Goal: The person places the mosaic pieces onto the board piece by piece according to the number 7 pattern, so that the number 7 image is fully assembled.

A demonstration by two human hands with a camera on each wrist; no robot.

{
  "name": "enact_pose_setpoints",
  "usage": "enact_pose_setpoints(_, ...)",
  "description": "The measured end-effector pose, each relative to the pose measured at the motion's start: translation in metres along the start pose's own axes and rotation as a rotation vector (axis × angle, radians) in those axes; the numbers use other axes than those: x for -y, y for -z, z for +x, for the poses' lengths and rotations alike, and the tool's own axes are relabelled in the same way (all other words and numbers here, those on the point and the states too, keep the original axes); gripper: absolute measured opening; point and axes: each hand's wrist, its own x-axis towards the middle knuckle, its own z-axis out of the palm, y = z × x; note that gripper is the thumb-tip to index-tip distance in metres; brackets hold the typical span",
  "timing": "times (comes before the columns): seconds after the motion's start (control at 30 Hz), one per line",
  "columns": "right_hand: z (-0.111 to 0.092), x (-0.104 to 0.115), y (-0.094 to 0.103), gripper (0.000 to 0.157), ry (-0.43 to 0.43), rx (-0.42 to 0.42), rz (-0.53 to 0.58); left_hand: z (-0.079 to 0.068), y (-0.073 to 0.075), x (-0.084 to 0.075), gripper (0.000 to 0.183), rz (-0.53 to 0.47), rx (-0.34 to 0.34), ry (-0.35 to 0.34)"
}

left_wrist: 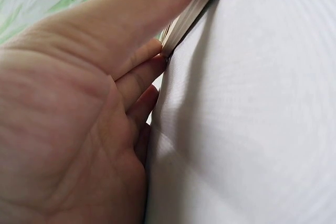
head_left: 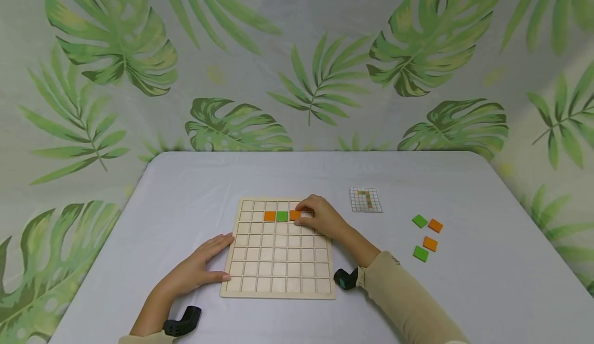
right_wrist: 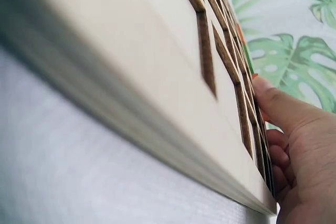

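Observation:
A wooden grid board (head_left: 266, 268) lies flat on the white table. In its second row from the far side sit an orange tile (head_left: 269, 216) and, beside it, a green tile (head_left: 281, 216). My right hand (head_left: 322, 217) pinches another orange tile (head_left: 294, 215) between thumb and fingers, at the square just right of the green one. My left hand (head_left: 197, 267) rests against the board's left edge, fingers extended and thumb apart. The left wrist view shows thumb and fingertips at the board's side (left_wrist: 191, 17). From the right wrist, the board's edge (right_wrist: 157, 119) fills much of the view.
Right of the board's far corner lies a small card (head_left: 365, 199) printed with a grid and coloured squares. Farther right are two loose green tiles (head_left: 421, 254) and two orange ones (head_left: 430, 244). A leaf-patterned cloth (head_left: 320, 86) hangs behind the table (head_left: 195, 184).

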Motion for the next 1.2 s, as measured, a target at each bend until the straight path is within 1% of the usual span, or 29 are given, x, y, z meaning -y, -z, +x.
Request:
enact_pose_setpoints(0.13,0.000,0.001,0.000,0.034,0.011,0.016,0.003,-0.001,0.000,0.000,0.088,-0.006,0.002,0.003)
enact_pose_setpoints(0.33,-0.003,0.006,0.005,0.044,-0.044,0.019,0.036,-0.002,-0.001,0.001,0.088,-0.010,0.004,0.007)
enact_pose_setpoints(0.43,-0.005,0.011,0.014,0.048,-0.072,0.011,0.093,-0.002,-0.001,0.001,0.087,-0.012,0.002,0.000)
enact_pose_setpoints(0.53,-0.009,0.016,0.027,0.048,-0.067,-0.006,0.119,-0.002,-0.001,0.001,0.087,-0.010,-0.001,-0.005)
enact_pose_setpoints(0.6,-0.013,0.019,0.038,0.049,-0.058,-0.027,0.115,-0.001,-0.001,0.001,0.087,-0.008,0.000,-0.003)
enact_pose_setpoints(0.67,-0.020,0.019,0.048,0.051,-0.048,-0.050,0.093,-0.001,-0.001,0.001,0.087,-0.006,0.002,0.004)
enact_pose_setpoints(0.77,-0.032,0.015,0.065,0.053,-0.027,-0.107,0.058,-0.001,-0.001,0.001,0.088,-0.003,0.005,0.009)
enact_pose_setpoints(0.9,-0.052,0.004,0.087,0.053,0.018,-0.203,0.019,-0.001,-0.001,0.001,0.087,0.003,0.006,0.005)
enact_pose_setpoints(1.0,-0.068,-0.007,0.103,0.053,0.026,-0.270,-0.021,0.000,0.000,0.001,0.087,0.007,0.005,0.002)
enact_pose_setpoints(1.13,-0.092,-0.024,0.121,0.053,-0.030,-0.328,-0.084,0.000,0.000,0.002,0.088,0.009,0.004,0.004)
enact_pose_setpoints(1.2,-0.105,-0.034,0.129,0.052,-0.095,-0.342,-0.092,0.000,0.000,0.002,0.088,0.007,0.004,0.002)
